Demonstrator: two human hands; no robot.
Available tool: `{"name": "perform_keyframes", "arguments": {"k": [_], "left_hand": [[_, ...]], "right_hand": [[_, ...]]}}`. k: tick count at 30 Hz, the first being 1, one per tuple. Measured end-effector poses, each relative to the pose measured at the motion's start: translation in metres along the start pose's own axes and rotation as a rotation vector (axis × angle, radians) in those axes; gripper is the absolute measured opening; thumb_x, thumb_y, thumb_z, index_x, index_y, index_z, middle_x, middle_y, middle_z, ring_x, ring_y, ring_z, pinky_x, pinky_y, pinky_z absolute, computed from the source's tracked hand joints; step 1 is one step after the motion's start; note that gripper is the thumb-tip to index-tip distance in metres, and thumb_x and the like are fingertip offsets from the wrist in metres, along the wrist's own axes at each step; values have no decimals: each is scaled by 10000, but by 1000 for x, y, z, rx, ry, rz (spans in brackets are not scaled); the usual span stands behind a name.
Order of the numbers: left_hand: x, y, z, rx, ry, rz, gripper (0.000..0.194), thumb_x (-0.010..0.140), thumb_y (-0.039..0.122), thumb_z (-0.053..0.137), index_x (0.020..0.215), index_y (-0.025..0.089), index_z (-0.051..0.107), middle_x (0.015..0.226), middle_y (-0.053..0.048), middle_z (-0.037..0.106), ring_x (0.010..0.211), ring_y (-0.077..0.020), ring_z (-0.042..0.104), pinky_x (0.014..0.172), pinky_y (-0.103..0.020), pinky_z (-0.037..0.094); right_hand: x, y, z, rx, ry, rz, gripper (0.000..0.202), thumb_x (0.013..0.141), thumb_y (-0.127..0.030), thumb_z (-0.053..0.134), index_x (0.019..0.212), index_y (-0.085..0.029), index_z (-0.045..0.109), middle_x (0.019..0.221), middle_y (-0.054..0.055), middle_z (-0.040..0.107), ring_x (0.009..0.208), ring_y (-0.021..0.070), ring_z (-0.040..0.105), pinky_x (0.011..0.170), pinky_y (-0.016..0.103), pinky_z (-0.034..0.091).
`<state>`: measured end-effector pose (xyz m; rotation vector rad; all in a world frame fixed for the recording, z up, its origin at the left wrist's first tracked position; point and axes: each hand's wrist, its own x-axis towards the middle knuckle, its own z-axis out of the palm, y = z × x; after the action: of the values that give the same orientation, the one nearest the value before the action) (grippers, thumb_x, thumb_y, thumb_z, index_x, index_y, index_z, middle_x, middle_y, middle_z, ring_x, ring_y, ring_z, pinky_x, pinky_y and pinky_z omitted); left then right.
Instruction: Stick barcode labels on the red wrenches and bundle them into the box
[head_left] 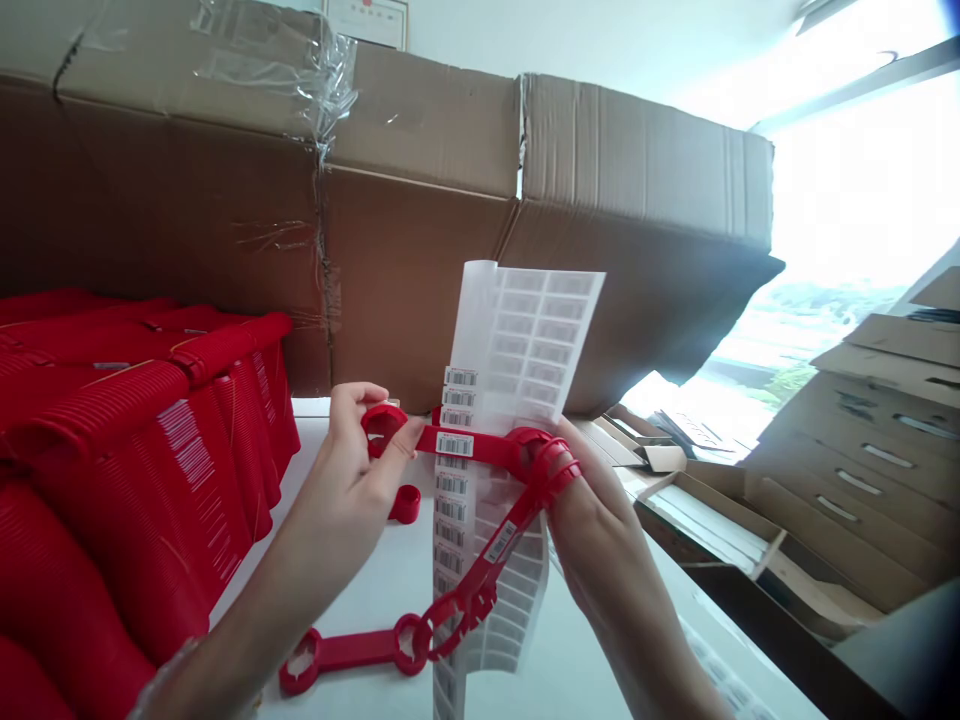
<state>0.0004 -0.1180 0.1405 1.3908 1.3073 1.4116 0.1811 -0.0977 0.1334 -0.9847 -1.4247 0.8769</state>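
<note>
My left hand (360,455) pinches the ringed left end of a red plastic strap (491,449), which carries a white barcode label (454,444). My right hand (589,500) is closed around several red rings at the strap's other end, beside a sheet of labels (536,340); its fingertips are mostly hidden. From that hand a second labelled red strap (504,540) slants down to the left. Below, another red piece (356,650) with ring ends rests on the white table (375,588). The label sheet hangs behind the straps, with a column of barcodes along its left side.
Stacked red items (217,430) fill the left side. Large cardboard boxes (420,250) stand across the back. A small red ring (406,504) lies on the table. Open cartons (712,520) and stacked cardboard (862,450) are at the right, near a bright window.
</note>
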Motion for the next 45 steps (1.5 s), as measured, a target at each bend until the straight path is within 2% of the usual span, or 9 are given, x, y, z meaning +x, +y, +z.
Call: {"name": "perform_keyframes", "arguments": {"k": [4,7,13,17,25,29,37,41,45], "left_hand": [[3,9,-11,-70,84,-67,425,855,479,752,1087,272,464,824,53,598,744,-124,597,619,-203,487],[5,14,-21,-205,20,-158,466,815,441,807,1122,266,504,861,19,676,808,-159,666,612,-208,511],[5,23,-33,-476,-24,-181,151,933,297,663,822,195,645,856,-7,675,827,-116,662,778,-185,598],[2,21,-35,-515,-34,-283,98,904,306,694,886,210,702,958,-40,728,884,-173,718,712,-209,624],[-2,19,-40,-536,-145,-255,392,669,296,928,1003,303,723,1014,-16,737,824,-192,739,627,-256,645],[-1,21,-45,-415,-175,-198,294,768,337,839,1009,284,679,945,-15,709,859,-214,724,662,-292,639],[5,9,-32,320,122,21,388,873,645,611,1101,333,634,1307,-1,659,1181,-299,627,781,-326,554],[1,5,-19,342,25,23,296,912,621,590,1021,359,675,1147,48,720,990,-229,690,667,-272,517],[4,-2,-15,267,103,119,200,892,531,677,887,335,716,973,64,746,938,-173,692,709,-220,523]], "right_hand": [[5,-2,-4,48,-101,103,285,1001,-438,548,1181,-272,695,1212,66,718,1086,245,674,904,380,575],[10,-1,-7,81,-180,160,284,977,-442,576,1108,-236,721,1123,92,754,1023,266,705,824,374,587],[17,6,-9,123,-162,215,258,938,-429,632,939,-201,754,990,102,772,879,243,718,709,315,570],[19,10,-9,187,-185,272,222,927,-361,656,842,-177,746,853,71,747,774,188,678,657,262,534],[26,22,-15,269,-252,385,185,915,-338,678,830,-182,732,829,50,737,737,171,669,651,264,536],[26,12,-17,223,-304,345,177,916,-349,694,931,-184,757,952,78,765,852,208,706,742,301,562],[-4,-6,-12,-219,-169,39,210,1039,-402,467,1077,-255,612,1133,56,687,952,218,645,783,340,563],[-14,-4,-6,-318,-165,-35,203,1070,-352,402,932,-256,515,972,8,654,879,181,610,692,279,521],[-20,-5,-1,-360,-173,-66,193,1074,-317,383,916,-260,478,897,-13,623,766,161,579,597,268,476]]}}
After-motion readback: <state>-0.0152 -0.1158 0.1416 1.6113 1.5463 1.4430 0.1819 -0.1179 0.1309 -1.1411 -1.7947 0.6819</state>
